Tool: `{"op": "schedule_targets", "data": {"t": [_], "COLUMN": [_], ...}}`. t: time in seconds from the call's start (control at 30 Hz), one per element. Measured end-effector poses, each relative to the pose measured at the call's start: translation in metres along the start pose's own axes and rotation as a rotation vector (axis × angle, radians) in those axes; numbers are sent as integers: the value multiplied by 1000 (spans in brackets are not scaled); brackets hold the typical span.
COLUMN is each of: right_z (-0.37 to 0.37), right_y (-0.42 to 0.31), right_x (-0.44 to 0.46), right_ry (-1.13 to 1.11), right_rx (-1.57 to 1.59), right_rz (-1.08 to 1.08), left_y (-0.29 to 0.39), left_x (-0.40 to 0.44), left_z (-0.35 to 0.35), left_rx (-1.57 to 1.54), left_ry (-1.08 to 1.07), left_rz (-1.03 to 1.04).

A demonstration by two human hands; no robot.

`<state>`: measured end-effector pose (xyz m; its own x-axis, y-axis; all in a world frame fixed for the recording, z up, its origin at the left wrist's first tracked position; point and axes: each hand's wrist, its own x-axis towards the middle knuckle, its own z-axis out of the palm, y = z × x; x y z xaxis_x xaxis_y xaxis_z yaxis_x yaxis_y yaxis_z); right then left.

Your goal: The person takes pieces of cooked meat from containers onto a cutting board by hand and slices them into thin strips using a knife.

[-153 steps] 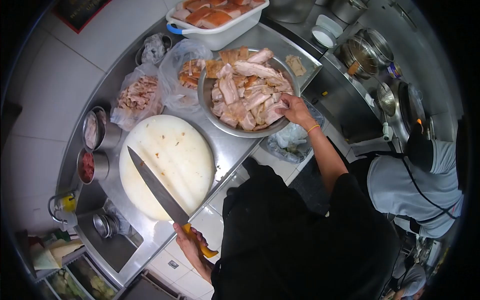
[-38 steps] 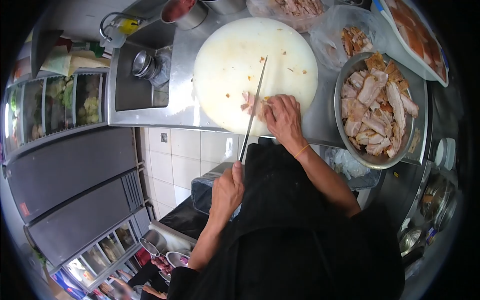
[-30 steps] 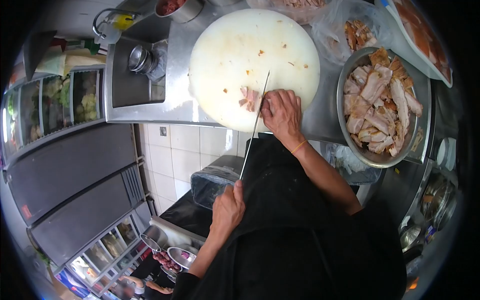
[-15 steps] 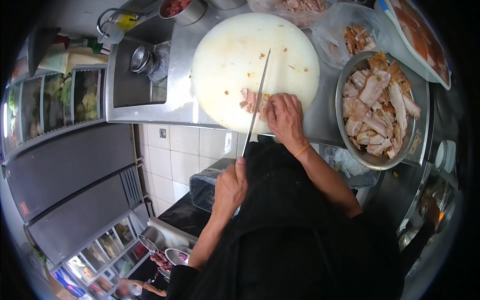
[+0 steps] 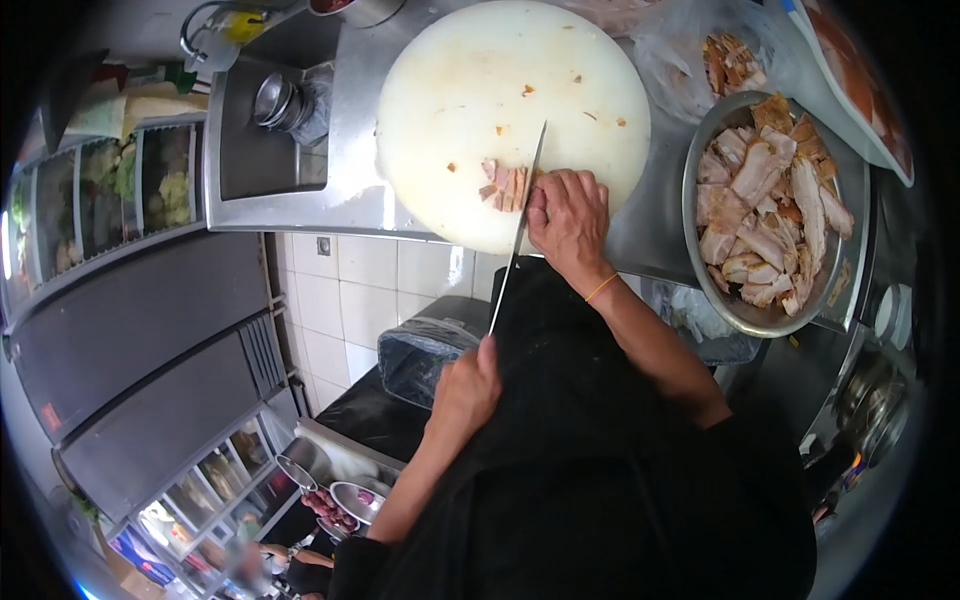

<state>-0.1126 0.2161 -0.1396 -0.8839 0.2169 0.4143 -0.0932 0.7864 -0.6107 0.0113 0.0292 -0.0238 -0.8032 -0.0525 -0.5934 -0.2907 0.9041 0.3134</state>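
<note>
My left hand (image 5: 465, 392) is wrapped round the handle of a long knife (image 5: 518, 232), whose blade slants up across the near part of a round white cutting board (image 5: 420, 100). Left of the blade lies a small row of sliced meat (image 5: 502, 186). Just right of the blade, my right hand (image 5: 568, 215), with a yellow band at the wrist, presses down with curled fingers on a piece of meat, mostly hidden beneath them. A large metal bowl (image 5: 692, 215) to the right holds large cooked meat pieces (image 5: 760, 170). Small brown scraps are scattered over the board.
A plastic bag (image 5: 665, 65) with cut meat and a white tub (image 5: 865, 135) of meat stand at the upper right. Left are a sink (image 5: 250, 185) with small metal cups and a grey fridge (image 5: 140, 310). Below the counter is a lined bin (image 5: 400, 365). Another person's arm shows at the bottom left.
The knife has moved in short strokes beside my right hand, and more slices show left of the blade. Earlier, my right hand was in the meat bowl. The view has turned and shifted.
</note>
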Motion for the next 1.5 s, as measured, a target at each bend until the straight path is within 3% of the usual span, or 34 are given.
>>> {"op": "schedule_targets", "data": {"t": [0.1,0.23,0.63,0.87,1.0,1.3,1.5], "right_z": [-5,-12,-12,-10,-4,-5,-4], "right_y": [4,9,5,5,5,5,4], "right_x": [-2,-10,-10,-10,-13,-13,-14], "right_ry": [-53,-44,-41,-19,-28,-27,-32], "right_rx": [39,64,-54,-27,-2,-22,-44], "right_rz": [1,24,26,53,149,116,107], "left_y": [24,31,2,25,35,8,15], "left_x": [40,29,-50,43,32,-39,11], "left_z": [-11,-23,-25,-2,-12,-24,3], "left_rx": [-92,-189,-8,-60,-126,-9,-27], "left_ry": [5,75,-89,36,69,-33,-3], "left_rz": [51,77,-167,96,105,-42,77]}}
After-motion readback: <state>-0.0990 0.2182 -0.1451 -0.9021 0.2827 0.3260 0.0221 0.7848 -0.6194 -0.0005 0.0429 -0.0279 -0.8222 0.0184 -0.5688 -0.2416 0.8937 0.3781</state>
